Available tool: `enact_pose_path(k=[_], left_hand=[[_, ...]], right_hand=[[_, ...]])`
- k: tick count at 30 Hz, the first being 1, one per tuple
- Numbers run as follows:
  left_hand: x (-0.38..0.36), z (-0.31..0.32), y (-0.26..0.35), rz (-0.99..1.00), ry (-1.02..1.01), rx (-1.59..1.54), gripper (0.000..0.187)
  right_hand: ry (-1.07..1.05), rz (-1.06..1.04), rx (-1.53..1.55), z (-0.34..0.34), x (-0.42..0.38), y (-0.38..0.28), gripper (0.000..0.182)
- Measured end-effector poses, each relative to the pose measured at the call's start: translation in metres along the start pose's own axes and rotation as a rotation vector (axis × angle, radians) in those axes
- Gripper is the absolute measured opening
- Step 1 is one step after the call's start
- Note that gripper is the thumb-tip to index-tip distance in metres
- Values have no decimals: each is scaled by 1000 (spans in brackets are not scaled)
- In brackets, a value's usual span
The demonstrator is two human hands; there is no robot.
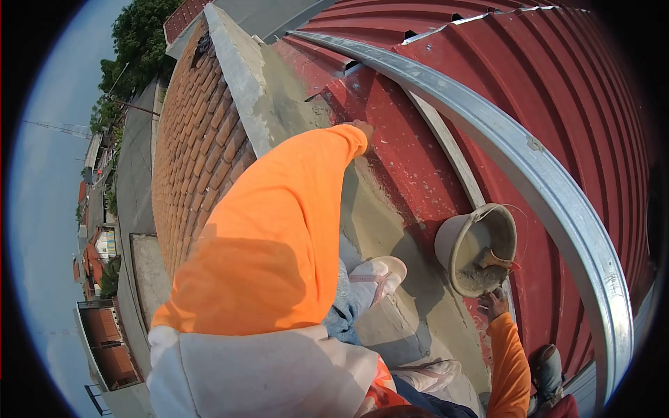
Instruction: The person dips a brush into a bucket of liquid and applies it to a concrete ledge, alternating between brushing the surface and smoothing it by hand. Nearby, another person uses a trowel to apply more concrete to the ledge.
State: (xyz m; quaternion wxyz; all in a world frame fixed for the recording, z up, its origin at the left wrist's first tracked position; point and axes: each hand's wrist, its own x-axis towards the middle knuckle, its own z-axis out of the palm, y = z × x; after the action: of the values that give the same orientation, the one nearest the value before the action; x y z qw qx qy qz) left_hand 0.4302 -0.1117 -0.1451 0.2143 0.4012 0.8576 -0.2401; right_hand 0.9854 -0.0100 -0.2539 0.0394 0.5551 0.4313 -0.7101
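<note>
My left hand reaches out at the end of the orange sleeve, low over the seam where wet grey mortar meets the red metal roof sheet. The sleeve and the angle hide most of its fingers and anything in them. Closer to me, my right hand has its fingers curled against the side of a bucket, just by the rim. Grey mortar mix lies in the bucket, which is tipped toward me. A tool with a wooden handle is stuck in the mix; its working end is buried.
A curved galvanized metal channel arches across the red ribbed roofing. Clay tiles slope away beyond a concrete ridge. My feet in flip-flops stand on the mortared ledge. Another shoe shows at lower right. The street lies far below.
</note>
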Motion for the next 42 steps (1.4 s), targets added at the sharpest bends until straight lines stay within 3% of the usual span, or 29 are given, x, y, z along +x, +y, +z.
enact_pose_path(k=[2, 6, 12, 14, 20, 42], left_hand=[[-1, 10, -52, -29, 205, -28, 59], [-7, 4, -136, -242, 313, -133, 72], [-2, 15, -210, -363, 293, -65, 91], [2, 22, -213, -419, 230, -105, 104], [2, 20, -190, -501, 77, 20, 114], [16, 24, -177, -460, 92, 6, 115]], right_hand=[[6, 9, -20, 0, -1, -4, 13], [1, -2, -110, 2, -5, -10, 17], [-2, 10, -142, -1, -2, -8, 20], [-27, -33, -142, -4, 0, -6, 22], [7, -40, -199, -3, -2, -11, 28], [-12, -83, -231, -4, -3, -11, 41]])
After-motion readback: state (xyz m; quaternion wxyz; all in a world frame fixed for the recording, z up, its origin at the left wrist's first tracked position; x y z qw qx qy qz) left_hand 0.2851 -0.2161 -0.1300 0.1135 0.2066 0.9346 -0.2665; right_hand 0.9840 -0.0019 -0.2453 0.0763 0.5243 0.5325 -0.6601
